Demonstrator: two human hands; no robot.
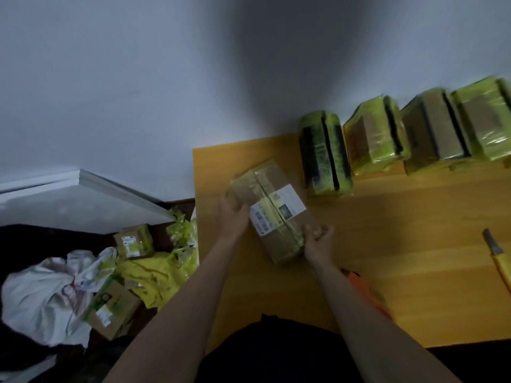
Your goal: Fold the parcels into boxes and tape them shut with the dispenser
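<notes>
Head view: cardboard parcel lying slantwise on the yellow wooden counter, near its left edge; white shipping label on the upper face, bands of yellow-green tape along the seam and over the ends. Left hand against the parcel's left side, fingers curled onto the edge, gripping it; right hand at the near right corner, fingers bent round the corner, gripping too; both forearms reaching in from the bottom of the frame.

Far side of the counter, against the grey wall: row of four wrapped parcels standing side by side, all bound in yellow-green tape, leftmost one dark with black bands; row just beyond and to the right of the held parcel, not touching it. Yellow-handled tool at the right edge of the counter, partly cut off, kind unclear; orange object half hidden behind the right forearm, kind unclear.

Floor left of the counter: small taped box, larger cardboard box lying tilted, crumpled yellow plastic wrap between them, white sack beside; white skirting board along the wall. Picture blurred, label text unreadable.
</notes>
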